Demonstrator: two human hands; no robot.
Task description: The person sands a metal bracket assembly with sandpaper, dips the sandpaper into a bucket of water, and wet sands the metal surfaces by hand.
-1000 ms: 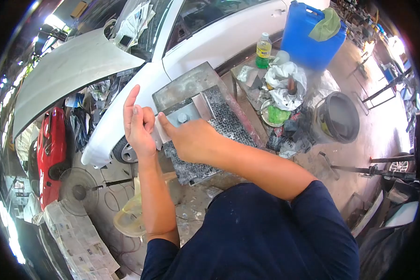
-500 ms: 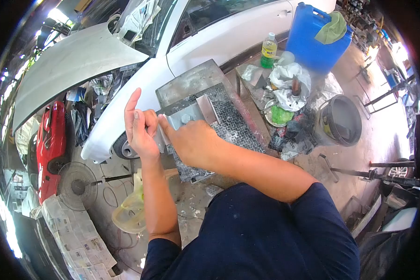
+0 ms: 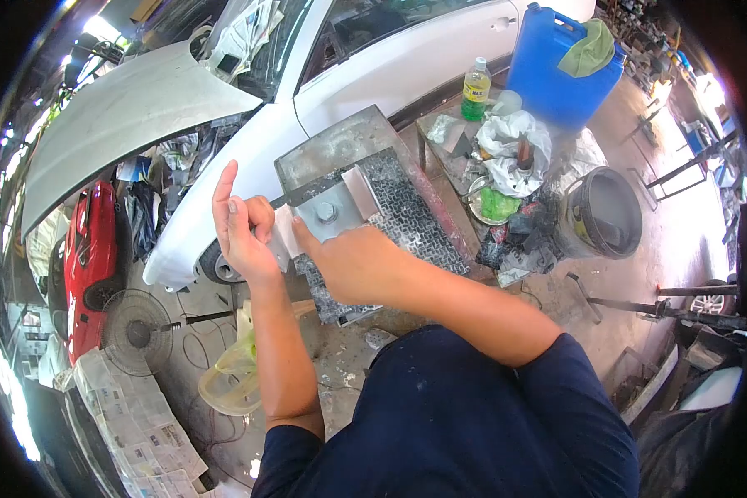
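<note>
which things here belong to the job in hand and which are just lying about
Likely the job:
- grey plate with raised knob, at the right hand
- textured mat beneath

Seemingly just lying about:
- blue jerrycan
- bottle of green liquid
- fan

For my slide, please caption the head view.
Left hand and right hand at a gray plate near a white car.

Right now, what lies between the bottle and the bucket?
Between the bottle and the bucket, the head view shows mainly a crumpled white bag.
</note>
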